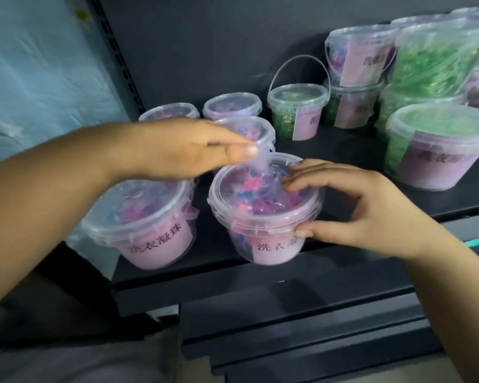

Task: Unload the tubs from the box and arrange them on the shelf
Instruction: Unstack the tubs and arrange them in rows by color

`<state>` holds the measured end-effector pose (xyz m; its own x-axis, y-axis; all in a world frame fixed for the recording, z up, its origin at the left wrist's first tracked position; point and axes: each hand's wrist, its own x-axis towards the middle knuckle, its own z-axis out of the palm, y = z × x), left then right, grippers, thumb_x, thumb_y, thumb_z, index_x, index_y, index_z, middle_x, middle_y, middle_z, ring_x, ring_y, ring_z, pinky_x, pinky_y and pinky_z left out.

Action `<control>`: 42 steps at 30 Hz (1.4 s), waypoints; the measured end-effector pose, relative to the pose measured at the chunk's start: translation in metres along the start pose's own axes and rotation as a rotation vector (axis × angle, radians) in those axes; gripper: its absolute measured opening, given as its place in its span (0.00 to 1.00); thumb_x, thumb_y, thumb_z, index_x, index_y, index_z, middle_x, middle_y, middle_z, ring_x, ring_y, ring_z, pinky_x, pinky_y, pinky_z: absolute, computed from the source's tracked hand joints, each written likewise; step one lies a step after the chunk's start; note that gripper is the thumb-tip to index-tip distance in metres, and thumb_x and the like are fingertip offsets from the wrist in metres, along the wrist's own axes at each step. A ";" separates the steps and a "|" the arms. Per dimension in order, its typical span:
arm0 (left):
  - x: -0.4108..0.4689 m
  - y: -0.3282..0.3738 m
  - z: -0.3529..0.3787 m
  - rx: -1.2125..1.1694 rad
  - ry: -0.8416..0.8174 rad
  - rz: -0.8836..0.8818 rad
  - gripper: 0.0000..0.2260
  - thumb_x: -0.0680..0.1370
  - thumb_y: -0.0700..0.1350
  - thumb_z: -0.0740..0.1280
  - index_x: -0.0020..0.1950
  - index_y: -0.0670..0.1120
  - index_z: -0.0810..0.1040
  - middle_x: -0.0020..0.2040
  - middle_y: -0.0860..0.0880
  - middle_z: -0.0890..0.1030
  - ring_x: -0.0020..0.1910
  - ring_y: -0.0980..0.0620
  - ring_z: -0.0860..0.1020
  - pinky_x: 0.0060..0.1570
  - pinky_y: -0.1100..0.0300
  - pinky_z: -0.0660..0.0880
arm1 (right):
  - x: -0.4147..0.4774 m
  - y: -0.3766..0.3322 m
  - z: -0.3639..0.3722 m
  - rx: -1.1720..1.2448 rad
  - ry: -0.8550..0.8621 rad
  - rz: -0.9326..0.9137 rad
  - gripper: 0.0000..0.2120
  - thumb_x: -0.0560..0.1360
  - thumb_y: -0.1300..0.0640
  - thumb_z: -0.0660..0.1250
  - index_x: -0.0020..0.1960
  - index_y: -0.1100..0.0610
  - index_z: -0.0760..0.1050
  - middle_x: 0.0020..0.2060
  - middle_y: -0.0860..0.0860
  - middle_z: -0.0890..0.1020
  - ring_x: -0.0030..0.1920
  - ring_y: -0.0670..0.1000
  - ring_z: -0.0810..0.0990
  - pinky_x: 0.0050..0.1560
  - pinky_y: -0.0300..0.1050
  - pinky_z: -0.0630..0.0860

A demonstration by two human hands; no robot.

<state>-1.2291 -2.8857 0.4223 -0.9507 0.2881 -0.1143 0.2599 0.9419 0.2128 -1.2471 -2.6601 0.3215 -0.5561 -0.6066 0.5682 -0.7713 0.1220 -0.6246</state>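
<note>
A clear tub of pink and purple beads with a pink label (263, 214) stands at the front edge of the dark shelf (343, 150). My right hand (351, 205) grips it, fingers on the lid and thumb at the rim. My left hand (186, 149) hovers above it and pinches its thin clear handle (260, 158). A matching tub (147, 225) stands to its left, partly under my left forearm. Behind them stand three more pink tubs (233, 106). No box is in view.
Green-bead tubs (296, 111) with pink labels fill the shelf's right side, some stacked (437, 62), one large at the front right (437, 145). A blue plastic sheet (39, 78) hangs at the left. Lower dark shelf edges (302, 322) run below.
</note>
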 end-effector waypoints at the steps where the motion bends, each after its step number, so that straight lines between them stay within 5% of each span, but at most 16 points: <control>1: -0.010 0.003 0.004 0.054 0.024 0.021 0.34 0.63 0.75 0.48 0.61 0.61 0.73 0.59 0.65 0.74 0.59 0.69 0.68 0.62 0.70 0.63 | 0.001 0.001 0.002 0.039 -0.002 0.016 0.22 0.65 0.39 0.69 0.55 0.48 0.77 0.54 0.38 0.79 0.63 0.40 0.73 0.64 0.33 0.66; 4: -0.039 0.001 0.018 0.229 0.254 0.086 0.38 0.63 0.76 0.42 0.64 0.62 0.72 0.63 0.62 0.73 0.63 0.65 0.67 0.61 0.66 0.60 | 0.005 0.001 0.008 0.069 0.009 0.013 0.23 0.65 0.38 0.69 0.55 0.48 0.76 0.52 0.35 0.79 0.63 0.39 0.73 0.64 0.32 0.65; 9: -0.059 -0.009 0.032 0.055 0.354 -0.089 0.41 0.57 0.75 0.45 0.66 0.62 0.68 0.63 0.64 0.69 0.58 0.74 0.59 0.57 0.74 0.58 | 0.014 -0.005 0.027 -0.130 0.118 -0.085 0.21 0.67 0.41 0.67 0.50 0.56 0.78 0.48 0.44 0.78 0.53 0.42 0.76 0.60 0.33 0.70; 12: -0.069 -0.007 0.042 0.063 0.383 -0.248 0.42 0.58 0.75 0.42 0.69 0.61 0.60 0.70 0.56 0.67 0.67 0.57 0.67 0.57 0.62 0.63 | 0.016 -0.005 0.032 -0.170 0.143 -0.095 0.20 0.66 0.42 0.68 0.49 0.56 0.79 0.47 0.44 0.78 0.52 0.43 0.76 0.60 0.32 0.69; 15: -0.079 0.002 0.050 0.129 0.469 -0.364 0.40 0.61 0.74 0.41 0.63 0.52 0.66 0.64 0.50 0.74 0.63 0.48 0.71 0.57 0.54 0.67 | 0.015 -0.001 0.034 -0.202 0.177 -0.111 0.20 0.66 0.43 0.69 0.49 0.57 0.80 0.47 0.45 0.78 0.52 0.44 0.75 0.60 0.33 0.69; 18: -0.075 0.006 0.066 0.153 0.549 -0.447 0.41 0.61 0.74 0.41 0.61 0.50 0.69 0.64 0.52 0.73 0.68 0.51 0.64 0.70 0.45 0.55 | 0.016 0.000 0.040 -0.216 0.218 -0.112 0.21 0.67 0.42 0.68 0.49 0.59 0.80 0.49 0.47 0.77 0.53 0.44 0.74 0.61 0.34 0.69; 21: -0.064 0.009 0.087 0.112 0.657 -0.551 0.43 0.63 0.76 0.45 0.58 0.44 0.73 0.65 0.50 0.72 0.72 0.52 0.56 0.71 0.41 0.44 | 0.017 0.002 0.046 -0.174 0.273 -0.058 0.27 0.65 0.36 0.67 0.56 0.53 0.76 0.60 0.49 0.67 0.63 0.40 0.65 0.67 0.32 0.62; 23: -0.062 0.007 0.098 0.178 0.766 -0.525 0.41 0.69 0.74 0.44 0.52 0.39 0.75 0.59 0.44 0.77 0.68 0.45 0.64 0.68 0.40 0.55 | 0.016 0.006 0.050 -0.004 0.214 0.126 0.39 0.57 0.32 0.69 0.63 0.47 0.66 0.66 0.47 0.60 0.70 0.38 0.57 0.71 0.39 0.60; 26: -0.062 0.007 0.101 0.200 0.785 -0.504 0.40 0.72 0.71 0.44 0.50 0.38 0.76 0.53 0.43 0.80 0.58 0.41 0.75 0.61 0.45 0.65 | 0.014 0.013 0.055 0.390 0.103 0.295 0.54 0.52 0.31 0.73 0.70 0.50 0.57 0.69 0.49 0.63 0.70 0.46 0.64 0.69 0.51 0.66; 30: -0.062 0.013 0.098 0.204 0.754 -0.522 0.40 0.71 0.72 0.43 0.50 0.39 0.76 0.53 0.43 0.80 0.55 0.40 0.77 0.58 0.46 0.67 | 0.014 0.011 0.061 0.504 0.144 0.256 0.53 0.52 0.33 0.75 0.69 0.47 0.54 0.67 0.45 0.66 0.67 0.41 0.68 0.67 0.40 0.68; 32: -0.063 0.015 0.097 0.149 0.726 -0.545 0.42 0.68 0.75 0.43 0.51 0.41 0.75 0.55 0.44 0.79 0.58 0.42 0.75 0.59 0.48 0.64 | 0.013 0.007 0.062 0.531 0.158 0.296 0.49 0.53 0.43 0.78 0.66 0.43 0.53 0.63 0.38 0.66 0.63 0.33 0.69 0.62 0.29 0.68; 34: -0.065 0.015 0.098 0.133 0.734 -0.554 0.41 0.65 0.76 0.47 0.52 0.41 0.75 0.55 0.44 0.78 0.60 0.42 0.73 0.59 0.49 0.64 | 0.013 0.005 0.062 0.501 0.164 0.326 0.44 0.57 0.51 0.77 0.65 0.45 0.54 0.59 0.35 0.66 0.60 0.33 0.70 0.60 0.28 0.68; 38: -0.065 0.012 0.098 0.108 0.845 -0.395 0.38 0.71 0.72 0.48 0.49 0.39 0.78 0.52 0.42 0.81 0.56 0.40 0.77 0.59 0.51 0.65 | 0.007 -0.006 0.048 0.244 0.172 0.330 0.41 0.59 0.49 0.77 0.63 0.50 0.56 0.59 0.38 0.64 0.62 0.38 0.66 0.64 0.31 0.63; 40: -0.061 0.014 0.094 0.066 0.961 -0.256 0.29 0.72 0.65 0.58 0.48 0.39 0.80 0.53 0.43 0.81 0.58 0.42 0.77 0.61 0.56 0.63 | -0.001 -0.009 0.026 0.016 0.205 0.336 0.40 0.63 0.53 0.76 0.67 0.56 0.59 0.63 0.42 0.61 0.65 0.39 0.60 0.64 0.29 0.56; 42: -0.055 0.032 0.091 -0.015 1.041 -0.096 0.19 0.72 0.55 0.62 0.47 0.41 0.82 0.53 0.48 0.81 0.58 0.48 0.76 0.61 0.64 0.63 | -0.016 -0.006 -0.008 -0.188 0.372 0.289 0.36 0.65 0.53 0.76 0.67 0.60 0.63 0.62 0.46 0.67 0.63 0.43 0.65 0.62 0.29 0.58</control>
<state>-1.1528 -2.8560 0.3467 -0.6445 -0.0854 0.7598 0.1801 0.9488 0.2595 -1.2360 -2.6450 0.3205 -0.8014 -0.2101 0.5600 -0.5928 0.4039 -0.6967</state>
